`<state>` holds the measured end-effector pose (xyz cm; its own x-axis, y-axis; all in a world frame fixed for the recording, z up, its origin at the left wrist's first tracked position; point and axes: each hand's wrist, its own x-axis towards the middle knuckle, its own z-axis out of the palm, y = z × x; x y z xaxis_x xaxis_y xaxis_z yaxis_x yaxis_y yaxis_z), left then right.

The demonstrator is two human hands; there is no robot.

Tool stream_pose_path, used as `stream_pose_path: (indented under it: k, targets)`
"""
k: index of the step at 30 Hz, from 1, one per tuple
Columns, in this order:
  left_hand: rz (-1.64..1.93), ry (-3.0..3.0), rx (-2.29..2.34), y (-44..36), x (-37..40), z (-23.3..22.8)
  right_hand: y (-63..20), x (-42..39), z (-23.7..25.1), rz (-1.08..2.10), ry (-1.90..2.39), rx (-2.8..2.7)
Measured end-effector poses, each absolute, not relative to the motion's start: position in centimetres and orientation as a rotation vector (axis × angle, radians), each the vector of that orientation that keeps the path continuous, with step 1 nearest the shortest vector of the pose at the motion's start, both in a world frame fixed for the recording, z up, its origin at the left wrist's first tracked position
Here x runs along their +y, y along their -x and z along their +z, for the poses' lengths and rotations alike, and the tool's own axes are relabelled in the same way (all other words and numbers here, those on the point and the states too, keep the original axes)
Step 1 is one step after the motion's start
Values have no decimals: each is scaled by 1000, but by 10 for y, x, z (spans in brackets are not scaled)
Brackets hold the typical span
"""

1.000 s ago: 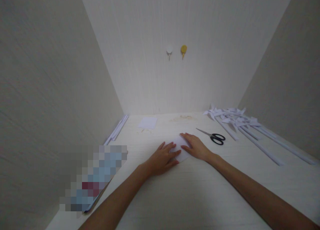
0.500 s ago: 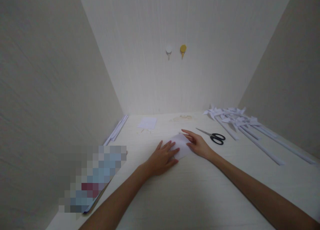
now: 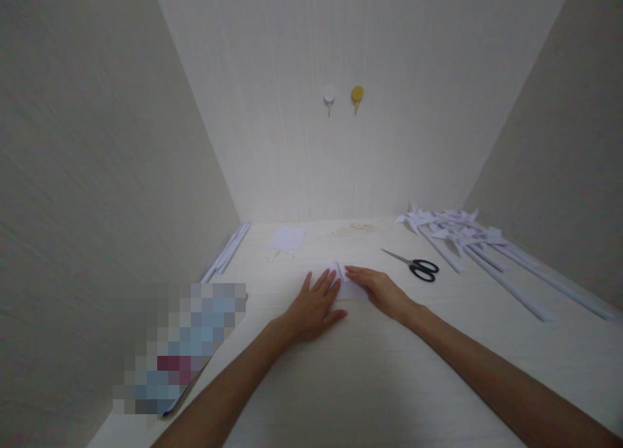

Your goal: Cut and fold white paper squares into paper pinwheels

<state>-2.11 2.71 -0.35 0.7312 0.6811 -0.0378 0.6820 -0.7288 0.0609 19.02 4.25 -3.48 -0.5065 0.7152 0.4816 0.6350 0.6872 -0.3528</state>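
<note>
While the left hand [image 3: 315, 308] lies, fingers spread, on the white paper [image 3: 349, 291] left of the scissors [image 3: 413, 264], the right hand [image 3: 382, 290] touches it, fingers together, any pinch unclear; paper pinwheels [image 3: 460, 230] lie right of the scissors.

The left hand [image 3: 314, 310] and right hand [image 3: 383, 291] partly hide the white paper [image 3: 350, 293]; pixelation obscures an object [image 3: 197, 341].
</note>
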Motion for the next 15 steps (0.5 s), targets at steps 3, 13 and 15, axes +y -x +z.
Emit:
stream_pose_path:
  k: [3, 13, 15]
  targets:
    - [-36, -2851, 1095, 21, 27, -1, -192, 44, -35, 125, 1114, -2222]
    - [23, -2889, 874, 25, 28, 1, -197, 50, -38, -58, 1384, -1991]
    - [57, -2904, 851, 25, 27, 0, -195, 48, -34, -38, 1448, -1960]
